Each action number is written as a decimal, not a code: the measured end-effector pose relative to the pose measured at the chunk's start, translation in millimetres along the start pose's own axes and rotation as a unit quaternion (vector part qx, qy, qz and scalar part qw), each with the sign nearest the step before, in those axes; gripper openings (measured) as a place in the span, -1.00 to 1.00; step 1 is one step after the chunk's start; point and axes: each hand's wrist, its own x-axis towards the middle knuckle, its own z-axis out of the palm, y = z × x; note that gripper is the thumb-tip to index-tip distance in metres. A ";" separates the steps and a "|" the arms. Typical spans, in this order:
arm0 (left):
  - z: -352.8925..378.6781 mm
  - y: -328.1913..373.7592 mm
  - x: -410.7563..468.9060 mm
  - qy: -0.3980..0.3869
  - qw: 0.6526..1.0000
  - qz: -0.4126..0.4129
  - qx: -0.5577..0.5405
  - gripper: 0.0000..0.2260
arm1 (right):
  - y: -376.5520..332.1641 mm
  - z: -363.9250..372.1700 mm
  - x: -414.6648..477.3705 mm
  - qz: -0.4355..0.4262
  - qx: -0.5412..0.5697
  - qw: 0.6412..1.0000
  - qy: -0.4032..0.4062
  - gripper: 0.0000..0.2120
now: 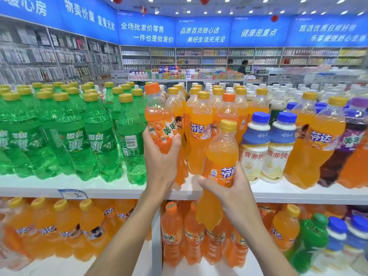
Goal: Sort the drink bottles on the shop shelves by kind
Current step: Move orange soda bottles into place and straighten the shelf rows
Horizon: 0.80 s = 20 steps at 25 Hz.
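— What have you got?
— My left hand [161, 156] has its fingers wrapped round an orange-capped clear plastic orange soda bottle [160, 118]; my right hand [229, 188] clasps a yellow-capped waisted one [220, 162], both before the white upper shelf [99, 186]

I stand in a shop: white shelves [111, 187] packed with rows of soft drink bottles [65, 136], a price tag [72, 194] on the shelf's front edge, blue slogan banners [203, 32] over stocked wall racks [215, 56].

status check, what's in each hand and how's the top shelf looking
Left hand shut on orange-capped bottle. Right hand shut on yellow-capped bottle. Top shelf still mixed: blue-capped milk drinks among orange sodas.
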 end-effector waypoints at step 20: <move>-96.2 22.4 -56.0 0.004 0.998 0.001 -0.055 -0.59 | -11.8 106.9 83.2 -0.045 -0.124 0.991 0.037 -0.37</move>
